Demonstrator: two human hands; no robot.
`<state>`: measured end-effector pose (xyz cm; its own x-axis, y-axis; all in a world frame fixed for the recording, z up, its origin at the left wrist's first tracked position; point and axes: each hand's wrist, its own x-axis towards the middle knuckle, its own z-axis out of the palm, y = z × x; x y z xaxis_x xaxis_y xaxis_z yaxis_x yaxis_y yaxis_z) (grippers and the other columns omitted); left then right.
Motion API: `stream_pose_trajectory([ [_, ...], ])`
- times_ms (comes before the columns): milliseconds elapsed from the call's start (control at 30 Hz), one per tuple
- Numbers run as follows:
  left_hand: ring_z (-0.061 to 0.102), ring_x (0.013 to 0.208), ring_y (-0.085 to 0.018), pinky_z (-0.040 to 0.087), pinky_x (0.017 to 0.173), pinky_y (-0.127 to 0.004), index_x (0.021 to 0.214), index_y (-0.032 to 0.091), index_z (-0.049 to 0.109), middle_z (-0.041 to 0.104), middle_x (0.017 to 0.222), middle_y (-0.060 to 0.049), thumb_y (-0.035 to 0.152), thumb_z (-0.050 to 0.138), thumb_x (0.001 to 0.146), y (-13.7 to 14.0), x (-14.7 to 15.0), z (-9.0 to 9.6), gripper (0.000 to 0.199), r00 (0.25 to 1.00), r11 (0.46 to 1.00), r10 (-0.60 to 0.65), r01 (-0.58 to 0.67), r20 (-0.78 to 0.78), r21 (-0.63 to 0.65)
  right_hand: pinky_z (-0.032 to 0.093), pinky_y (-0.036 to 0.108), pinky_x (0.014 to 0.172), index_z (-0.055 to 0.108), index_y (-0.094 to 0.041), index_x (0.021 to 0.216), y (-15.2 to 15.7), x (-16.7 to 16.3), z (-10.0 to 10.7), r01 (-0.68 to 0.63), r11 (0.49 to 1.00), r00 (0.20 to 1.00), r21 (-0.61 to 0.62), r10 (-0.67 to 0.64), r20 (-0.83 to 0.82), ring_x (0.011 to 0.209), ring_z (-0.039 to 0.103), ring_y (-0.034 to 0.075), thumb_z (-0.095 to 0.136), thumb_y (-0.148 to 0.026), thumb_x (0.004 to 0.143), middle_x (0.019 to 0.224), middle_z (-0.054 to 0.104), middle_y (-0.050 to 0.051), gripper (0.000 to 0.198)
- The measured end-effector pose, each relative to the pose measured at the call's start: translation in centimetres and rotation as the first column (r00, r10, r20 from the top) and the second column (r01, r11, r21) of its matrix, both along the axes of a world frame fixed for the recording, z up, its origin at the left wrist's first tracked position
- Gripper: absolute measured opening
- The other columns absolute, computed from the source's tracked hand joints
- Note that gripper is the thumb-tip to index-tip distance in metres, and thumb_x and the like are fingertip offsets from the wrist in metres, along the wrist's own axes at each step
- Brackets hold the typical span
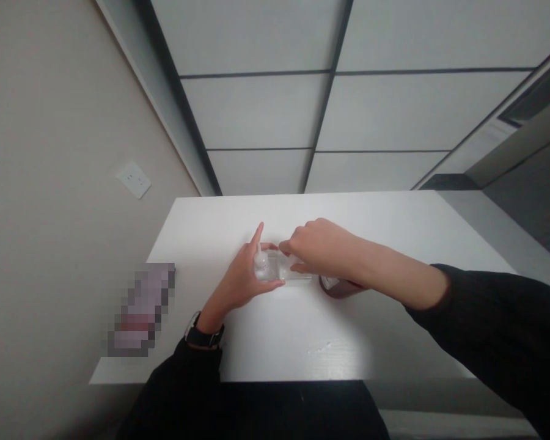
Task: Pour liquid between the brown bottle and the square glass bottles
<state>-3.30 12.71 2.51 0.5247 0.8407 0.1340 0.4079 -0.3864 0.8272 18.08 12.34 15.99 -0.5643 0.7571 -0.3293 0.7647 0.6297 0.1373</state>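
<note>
The left hand (244, 274) has thumb and fingers set wide, holding one end of a clear container (275, 264) between them. Over its other end, the right hand's (323, 244) fingers curl, thumb slightly apart; their grip I cannot tell. Beyond those fingers, below the wrist, a reddish object (341, 290) rests on the white table (266, 342).

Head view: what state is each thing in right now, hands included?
Clear container: on the white table; open or shut, cannot tell.
Left hand: thumb and fingers either side of the clear container.
Right hand: over the clear container, fingers bent.
Reddish-brown item: on the table, partly hidden.
Wall outlet: nothing plugged in.
Watch: strapped on.
Pixelated item: blurred, details unreadable.
</note>
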Motion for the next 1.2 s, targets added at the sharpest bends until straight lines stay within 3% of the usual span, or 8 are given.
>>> stream_pose_trajectory([
  [167,0.061,0.136,-0.036,0.041,0.121,-0.058,0.177,0.027,0.006,0.068,0.148,-0.014,0.036,0.094,0.077,0.0,0.1,0.1,0.133,1.000,1.000,-0.003,0.003,-0.003,0.006,0.027,0.035,0.063,0.079,-0.021,0.113,-0.4,1.0,1.5,0.000,1.000,0.997,0.029,0.002,-0.075,0.079,0.073,0.025,0.069,-0.034,0.103,0.093,0.082,0.010,0.020],
  [367,0.061,0.135,-0.036,0.039,0.122,-0.060,0.177,0.027,0.006,0.069,0.145,-0.014,0.033,0.093,0.077,0.0,0.0,-0.1,0.133,1.000,1.000,0.003,-0.003,-0.002,0.006,0.024,0.035,0.063,0.079,-0.022,0.112,-0.5,1.6,3.2,0.077,0.996,0.988,0.049,-0.069,-0.138,0.078,0.068,0.024,0.065,-0.042,0.104,0.094,0.081,0.009,0.026],
  [1200,0.062,0.134,-0.034,0.037,0.123,-0.060,0.177,0.026,0.003,0.069,0.146,-0.014,0.038,0.090,0.081,0.4,-0.3,-0.2,0.130,1.000,1.000,-0.023,0.023,-0.011,0.002,0.026,0.034,0.067,0.080,-0.022,0.105,-0.5,3.0,3.3,0.097,0.995,0.948,0.016,-0.088,-0.307,0.080,0.064,0.022,0.070,-0.047,0.102,0.092,0.080,0.007,0.028],
])
